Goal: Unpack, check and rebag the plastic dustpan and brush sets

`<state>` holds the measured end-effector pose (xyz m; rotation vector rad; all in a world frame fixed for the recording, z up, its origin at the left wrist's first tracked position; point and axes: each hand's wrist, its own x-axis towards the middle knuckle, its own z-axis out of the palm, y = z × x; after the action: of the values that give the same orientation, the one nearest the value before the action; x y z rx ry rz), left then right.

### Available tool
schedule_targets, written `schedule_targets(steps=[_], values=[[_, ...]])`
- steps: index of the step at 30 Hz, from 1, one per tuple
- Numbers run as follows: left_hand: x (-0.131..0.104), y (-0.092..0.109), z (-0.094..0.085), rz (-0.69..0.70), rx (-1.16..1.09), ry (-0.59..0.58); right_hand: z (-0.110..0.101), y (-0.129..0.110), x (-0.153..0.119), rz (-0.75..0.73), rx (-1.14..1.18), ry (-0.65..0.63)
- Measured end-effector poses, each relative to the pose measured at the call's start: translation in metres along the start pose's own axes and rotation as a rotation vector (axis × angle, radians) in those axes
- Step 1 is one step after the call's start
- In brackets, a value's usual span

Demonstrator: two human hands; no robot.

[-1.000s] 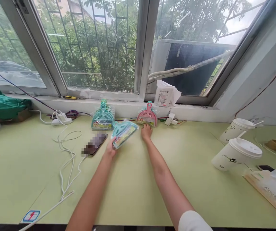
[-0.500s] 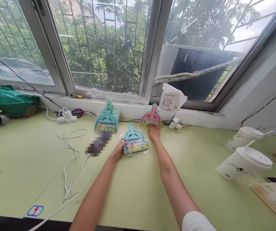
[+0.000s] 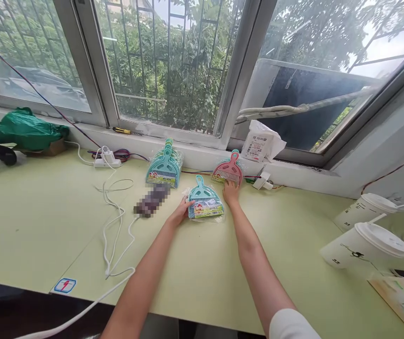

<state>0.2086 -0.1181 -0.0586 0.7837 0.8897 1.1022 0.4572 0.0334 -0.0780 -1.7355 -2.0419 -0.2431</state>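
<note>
A blue dustpan-and-brush set in clear wrap is at the middle of the table, its handle pointing toward the window. My left hand grips its left edge, thumb on top. Farther back, a pink set leans near the wall below the window. My right hand is at the lower edge of the pink set, its fingertips partly hidden against it; whether they grip it is unclear. Left of both, a stack of blue-green wrapped sets stands by the wall.
A blurred dark object with a white cable lies left of my left hand. A power strip and green bag are back left. White cups stand at right. A white package rests on the sill.
The camera view has shifted, moving the scene slightly right in the picture. Both hands keep their places at the blue and pink sets.
</note>
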Motion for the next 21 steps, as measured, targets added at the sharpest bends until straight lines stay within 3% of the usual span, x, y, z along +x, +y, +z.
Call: schedule_targets(steps=[9,13,17,21], values=[[0.001,-0.001,-0.002,-0.013,0.016,-0.003,-0.018,-0.011,-0.006,-0.024,-0.038,0.015],[0.000,0.001,-0.002,-0.016,0.023,-0.008,-0.030,-0.021,-0.017,0.045,0.194,0.033],[0.003,-0.001,0.000,0.017,-0.017,0.005,-0.041,-0.033,-0.057,0.235,0.659,0.062],[0.006,-0.005,0.003,0.066,-0.068,0.031,-0.057,-0.045,-0.117,0.409,0.818,0.138]])
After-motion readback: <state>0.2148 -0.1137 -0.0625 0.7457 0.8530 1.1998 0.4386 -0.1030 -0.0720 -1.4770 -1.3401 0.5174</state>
